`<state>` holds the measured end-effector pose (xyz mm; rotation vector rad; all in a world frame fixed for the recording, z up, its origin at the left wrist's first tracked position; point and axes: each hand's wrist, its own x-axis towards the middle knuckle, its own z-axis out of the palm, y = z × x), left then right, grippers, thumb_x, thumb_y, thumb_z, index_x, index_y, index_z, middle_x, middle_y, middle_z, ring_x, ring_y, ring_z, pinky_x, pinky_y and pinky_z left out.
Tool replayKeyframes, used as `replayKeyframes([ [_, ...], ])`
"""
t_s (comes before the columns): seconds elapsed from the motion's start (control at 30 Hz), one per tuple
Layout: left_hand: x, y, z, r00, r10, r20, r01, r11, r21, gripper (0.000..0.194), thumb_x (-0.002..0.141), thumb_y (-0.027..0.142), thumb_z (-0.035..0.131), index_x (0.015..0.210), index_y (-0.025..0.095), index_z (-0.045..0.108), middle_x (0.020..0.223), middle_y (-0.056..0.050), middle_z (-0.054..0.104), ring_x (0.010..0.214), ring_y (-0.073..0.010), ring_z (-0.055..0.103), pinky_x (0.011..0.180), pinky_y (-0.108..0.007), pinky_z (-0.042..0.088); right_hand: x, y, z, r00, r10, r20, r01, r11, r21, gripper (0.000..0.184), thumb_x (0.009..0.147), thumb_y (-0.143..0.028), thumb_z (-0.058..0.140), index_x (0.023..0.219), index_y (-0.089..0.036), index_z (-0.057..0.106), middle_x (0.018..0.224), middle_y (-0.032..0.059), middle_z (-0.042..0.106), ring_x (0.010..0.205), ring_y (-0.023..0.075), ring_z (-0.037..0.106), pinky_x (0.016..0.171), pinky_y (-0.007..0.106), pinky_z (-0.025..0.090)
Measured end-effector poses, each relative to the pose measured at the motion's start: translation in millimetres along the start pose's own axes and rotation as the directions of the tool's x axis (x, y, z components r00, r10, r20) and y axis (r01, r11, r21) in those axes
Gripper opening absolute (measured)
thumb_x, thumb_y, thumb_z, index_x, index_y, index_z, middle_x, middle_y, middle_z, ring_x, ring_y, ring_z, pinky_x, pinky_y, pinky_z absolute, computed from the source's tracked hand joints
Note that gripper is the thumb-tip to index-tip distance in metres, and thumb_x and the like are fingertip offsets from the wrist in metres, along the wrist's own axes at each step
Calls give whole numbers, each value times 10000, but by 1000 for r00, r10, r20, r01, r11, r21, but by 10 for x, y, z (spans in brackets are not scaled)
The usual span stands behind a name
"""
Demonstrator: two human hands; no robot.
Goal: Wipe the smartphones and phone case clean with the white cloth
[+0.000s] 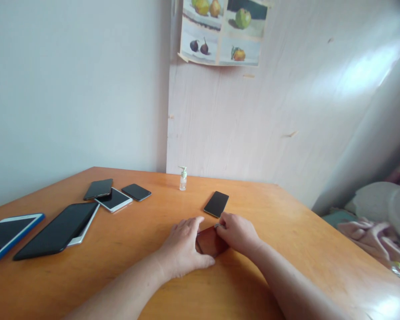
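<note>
A dark reddish-brown phone (209,242) lies flat on the orange wooden table (286,249), partly covered by both hands. My left hand (183,246) rests over its left side with fingers curled down around the edge. My right hand (238,233) pinches its far right corner with fingertips pressed together. Just beyond the hands lies a black phone (216,204), screen up and untouched.
A small clear pump bottle (183,178) stands at the back near the wall. At the left lie three phones (115,194), a black tablet (58,230) over a white one, and a blue-edged tablet (6,235). A bed with blankets (373,218) is at the right.
</note>
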<state>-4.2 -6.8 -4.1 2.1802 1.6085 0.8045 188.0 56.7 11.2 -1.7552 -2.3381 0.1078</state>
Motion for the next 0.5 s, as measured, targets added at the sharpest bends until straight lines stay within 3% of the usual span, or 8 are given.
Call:
replayKeyframes([
  [0.13,-6,10,5,1000,18,-23,-18,1000,-6,861,519,418,824,1298,231,506,1125,-96,644,1064,-331,576,947,-443,419,101,265,-119,986,165,-20,-166,981,-100,144,837,-319,520,800,-222,619,847,63,707,748,205,621,564,282,256],
  [0.23,-5,3,23,999,21,-39,-21,1000,7,833,515,420,825,1270,243,520,1125,-91,641,1055,-326,578,933,-429,423,126,343,-152,978,207,-13,-208,974,-92,161,838,-348,522,801,-225,619,825,52,698,747,207,622,563,278,263],
  [0.37,-8,7,37,999,26,-41,-25,999,20,800,531,416,816,1250,207,532,1128,-115,640,1057,-349,574,922,-449,425,97,286,-103,987,155,-45,-159,982,-104,148,835,-307,510,794,-215,619,829,64,696,738,202,619,563,281,254],
  [0.5,-35,48,25,999,33,-42,-32,999,31,816,560,378,816,1281,155,507,1185,-146,621,1098,-360,556,937,-453,419,26,161,-16,1000,22,-17,-23,998,-62,145,835,-295,508,759,-224,610,768,43,690,706,178,608,559,277,266],
])
